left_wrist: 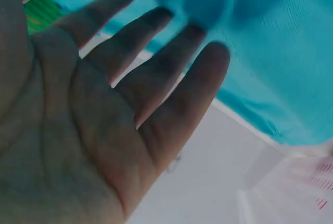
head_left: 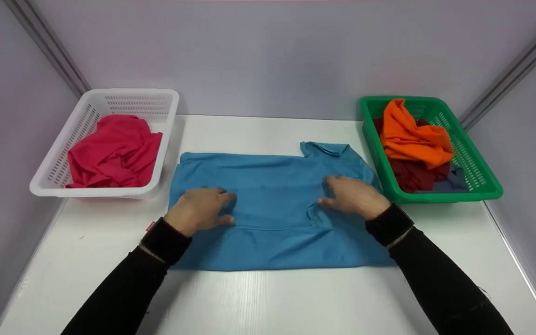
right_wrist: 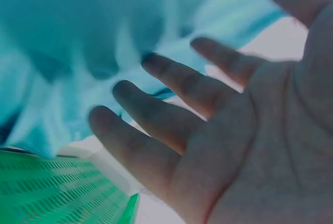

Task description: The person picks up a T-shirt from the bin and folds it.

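A blue collared shirt point(head_left: 268, 209) lies spread sideways on the white table, its collar toward the upper right. My left hand point(head_left: 203, 209) is over the left part of the shirt, fingers extended. Over the right part, below the collar, is my right hand point(head_left: 354, 196), near a small crumpled fold in the cloth. In the left wrist view the spread fingers point(left_wrist: 187, 94) hold nothing, with the blue cloth beyond them. The right wrist view likewise shows loosely extended fingers point(right_wrist: 140, 146) close to the cloth. Whether the fingertips touch the shirt is hard to tell.
At the back left, a white basket point(head_left: 44, 179) contains a pinkish-red garment point(head_left: 117, 151). A green basket point(head_left: 486, 186) stands at the back right, close to the shirt, with an orange cloth point(head_left: 417, 139) atop dark red and grey-blue ones. Walls enclose the table's back and sides.
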Motion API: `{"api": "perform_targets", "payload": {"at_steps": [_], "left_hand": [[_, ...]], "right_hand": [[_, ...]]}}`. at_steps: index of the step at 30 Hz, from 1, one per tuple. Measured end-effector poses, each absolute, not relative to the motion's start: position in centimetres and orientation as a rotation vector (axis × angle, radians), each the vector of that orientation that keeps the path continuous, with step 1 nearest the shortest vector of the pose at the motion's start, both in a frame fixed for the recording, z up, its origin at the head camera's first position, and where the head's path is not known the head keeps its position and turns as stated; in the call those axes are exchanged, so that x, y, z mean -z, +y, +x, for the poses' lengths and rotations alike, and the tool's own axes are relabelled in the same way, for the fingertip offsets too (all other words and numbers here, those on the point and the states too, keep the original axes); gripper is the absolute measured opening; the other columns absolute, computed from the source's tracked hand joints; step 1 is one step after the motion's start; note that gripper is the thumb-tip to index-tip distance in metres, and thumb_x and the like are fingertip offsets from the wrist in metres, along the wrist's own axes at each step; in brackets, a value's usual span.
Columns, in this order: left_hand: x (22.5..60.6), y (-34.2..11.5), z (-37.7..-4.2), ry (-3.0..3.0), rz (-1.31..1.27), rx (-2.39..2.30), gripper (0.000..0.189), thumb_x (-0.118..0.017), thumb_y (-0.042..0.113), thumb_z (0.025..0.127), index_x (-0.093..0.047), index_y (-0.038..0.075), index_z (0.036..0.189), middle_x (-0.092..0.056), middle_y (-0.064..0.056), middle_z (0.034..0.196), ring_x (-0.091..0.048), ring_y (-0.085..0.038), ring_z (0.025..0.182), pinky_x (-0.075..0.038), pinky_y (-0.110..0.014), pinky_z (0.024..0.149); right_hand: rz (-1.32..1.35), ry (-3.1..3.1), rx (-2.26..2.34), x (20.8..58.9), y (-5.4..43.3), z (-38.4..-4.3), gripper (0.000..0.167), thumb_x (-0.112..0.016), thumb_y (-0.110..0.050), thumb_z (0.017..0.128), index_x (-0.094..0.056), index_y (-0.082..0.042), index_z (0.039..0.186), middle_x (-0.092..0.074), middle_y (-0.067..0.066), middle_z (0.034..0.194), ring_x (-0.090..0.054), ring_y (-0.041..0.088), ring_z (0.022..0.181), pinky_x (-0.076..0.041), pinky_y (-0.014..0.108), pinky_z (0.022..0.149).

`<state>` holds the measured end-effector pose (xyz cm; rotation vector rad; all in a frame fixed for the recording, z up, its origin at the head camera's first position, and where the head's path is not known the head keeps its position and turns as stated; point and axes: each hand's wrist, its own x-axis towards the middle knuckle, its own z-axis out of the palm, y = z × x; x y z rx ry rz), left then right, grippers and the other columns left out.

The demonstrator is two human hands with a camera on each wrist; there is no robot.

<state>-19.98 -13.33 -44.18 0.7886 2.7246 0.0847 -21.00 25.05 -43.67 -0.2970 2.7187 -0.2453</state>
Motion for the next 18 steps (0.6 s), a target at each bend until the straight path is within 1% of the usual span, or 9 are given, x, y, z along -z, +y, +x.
{"api": "perform_targets", "payload": {"at_steps": [1, 3, 5, 7, 9, 11, 13, 16, 18], "left_hand": [[44.1, -13.4, -20.8, 2.749, 0.776, -0.081, 0.06, -0.08, 0.039, 0.113, -0.067, 0.01, 0.165, -0.069, -0.021, 0.167, -0.072, -0.047, 0.148, -0.066, -0.071, 0.113], [44.5, -13.7, -22.7, 2.819, 0.756, -0.083, 0.055, -0.078, 0.033, 0.115, -0.067, 0.009, 0.164, -0.07, -0.021, 0.166, -0.074, -0.047, 0.145, -0.067, -0.069, 0.111], [46.1, -14.3, -25.2, 2.927, 0.76, -0.066, 0.049, -0.078, 0.024, 0.114, -0.07, 0.008, 0.159, -0.073, -0.021, 0.162, -0.078, -0.048, 0.138, -0.07, -0.068, 0.105], [47.5, -14.8, -27.2, 3.033, 0.75, -0.047, 0.045, -0.076, 0.012, 0.111, -0.072, 0.006, 0.155, -0.076, -0.021, 0.157, -0.081, -0.051, 0.128, -0.072, -0.068, 0.096], [48.3, -15.0, -28.7, 3.105, 0.728, -0.016, 0.043, -0.073, 0.002, 0.109, -0.073, 0.004, 0.152, -0.078, -0.021, 0.153, -0.081, -0.052, 0.123, -0.072, -0.067, 0.091], [48.2, -14.8, -29.4, 3.126, 0.686, -0.003, 0.046, -0.068, -0.006, 0.108, -0.072, 0.002, 0.153, -0.078, -0.021, 0.152, -0.081, -0.052, 0.124, -0.073, -0.068, 0.09], [46.9, -14.2, -29.2, 3.092, 0.62, 0.014, 0.046, -0.062, -0.007, 0.111, -0.07, 0.001, 0.156, -0.077, -0.022, 0.154, -0.08, -0.05, 0.128, -0.073, -0.067, 0.093], [46.7, -13.6, -29.8, 3.075, 0.556, 0.066, 0.042, -0.059, -0.005, 0.113, -0.069, 0.0, 0.154, -0.077, -0.026, 0.15, -0.078, -0.051, 0.129, -0.072, -0.067, 0.094], [46.8, -13.4, -30.3, 3.068, 0.517, 0.102, 0.039, -0.058, -0.004, 0.114, -0.068, -0.001, 0.152, -0.076, -0.028, 0.148, -0.077, -0.051, 0.131, -0.07, -0.066, 0.098]], "right_hand": [[-0.301, 2.746, 0.255, 43.3, 24.9, -21.6, 0.074, -0.069, -0.04, 0.12, -0.047, 0.006, 0.173, -0.054, 0.038, 0.174, -0.057, 0.055, 0.161, -0.049, 0.07, 0.133], [-0.276, 2.785, 0.292, 42.5, 24.5, -22.9, 0.072, -0.065, -0.035, 0.122, -0.043, 0.009, 0.175, -0.052, 0.038, 0.176, -0.055, 0.054, 0.163, -0.047, 0.069, 0.136], [-0.258, 2.815, 0.31, 42.5, 24.1, -24.8, 0.07, -0.061, -0.03, 0.123, -0.039, 0.01, 0.177, -0.047, 0.037, 0.18, -0.05, 0.054, 0.167, -0.044, 0.068, 0.139], [-0.237, 2.845, 0.309, 44.0, 24.5, -27.5, 0.067, -0.058, -0.026, 0.124, -0.038, 0.008, 0.178, -0.047, 0.035, 0.181, -0.051, 0.052, 0.167, -0.044, 0.069, 0.138], [-0.23, 2.883, 0.326, 46.7, 25.4, -30.5, 0.062, -0.053, -0.023, 0.124, -0.041, 0.006, 0.177, -0.051, 0.032, 0.179, -0.054, 0.05, 0.165, -0.046, 0.07, 0.136], [-0.236, 2.928, 0.337, 49.9, 26.8, -33.5, 0.054, -0.049, -0.017, 0.123, -0.048, 0.007, 0.172, -0.058, 0.033, 0.172, -0.061, 0.05, 0.158, -0.052, 0.07, 0.13], [-0.239, 2.998, 0.333, 52.8, 28.1, -35.9, 0.046, -0.048, -0.009, 0.12, -0.059, 0.008, 0.162, -0.067, 0.032, 0.159, -0.069, 0.05, 0.146, -0.058, 0.069, 0.122], [-0.182, 3.049, 0.289, 54.2, 28.7, -37.3, 0.038, -0.047, 0.001, 0.118, -0.067, 0.01, 0.149, -0.073, 0.036, 0.142, -0.074, 0.053, 0.132, -0.064, 0.064, 0.112], [-0.132, 3.096, 0.224, 54.3, 28.6, -37.5, 0.032, -0.054, 0.004, 0.115, -0.072, 0.01, 0.142, -0.075, 0.034, 0.134, -0.076, 0.053, 0.124, -0.066, 0.065, 0.106]]}}
